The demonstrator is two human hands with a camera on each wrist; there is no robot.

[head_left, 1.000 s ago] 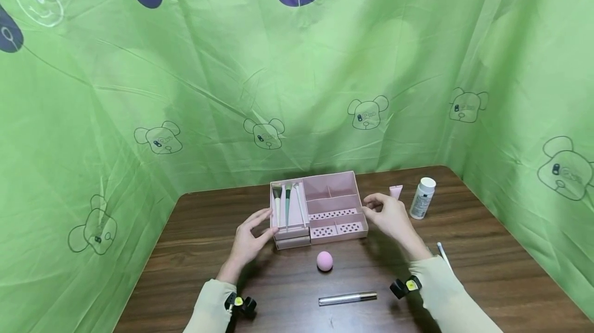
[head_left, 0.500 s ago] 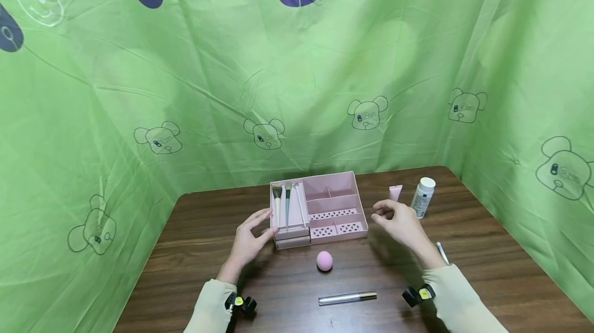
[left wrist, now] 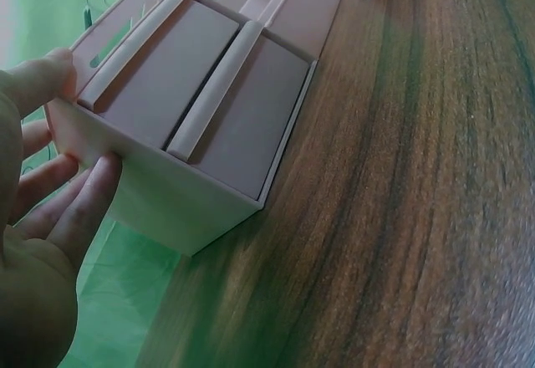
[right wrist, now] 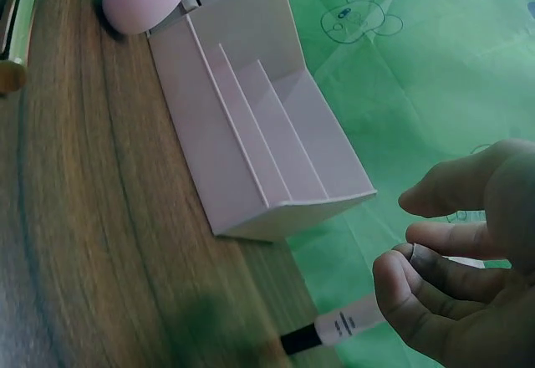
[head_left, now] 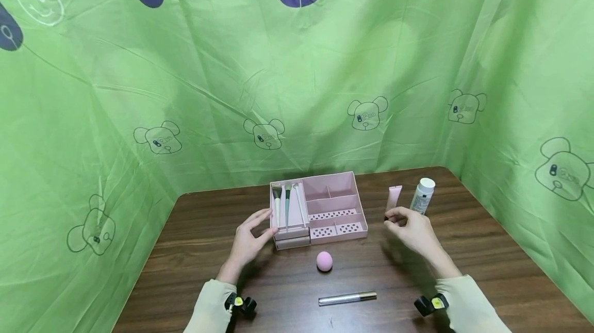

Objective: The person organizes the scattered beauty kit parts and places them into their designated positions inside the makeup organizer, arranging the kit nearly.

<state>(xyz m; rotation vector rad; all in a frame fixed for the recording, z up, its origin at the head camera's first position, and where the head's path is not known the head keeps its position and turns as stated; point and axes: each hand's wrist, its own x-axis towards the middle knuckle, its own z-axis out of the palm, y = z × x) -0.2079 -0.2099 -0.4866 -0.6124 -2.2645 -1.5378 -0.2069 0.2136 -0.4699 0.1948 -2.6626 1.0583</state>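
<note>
A pink desk organizer sits toward the back of the table, with makeup brushes lying over its left part. My left hand touches its left side, thumb near the front corner and extended fingers against the side wall. To the right, a small pink squeeze tube stands upright on its black cap. My right hand is beside this tube with fingers loosely bent, partly overlapping its lower end. In the right wrist view, the gap between thumb and fingertips holds nothing.
A white bottle stands right of the tube, behind my right hand. In front of the organizer lie a pink ball-shaped item and a slim silver cosmetic tube. Green printed cloth surrounds the wooden table.
My right hand has moved right, away from the organizer's right side to the pink tube. My left hand stays at the organizer, and the table items have not moved.
</note>
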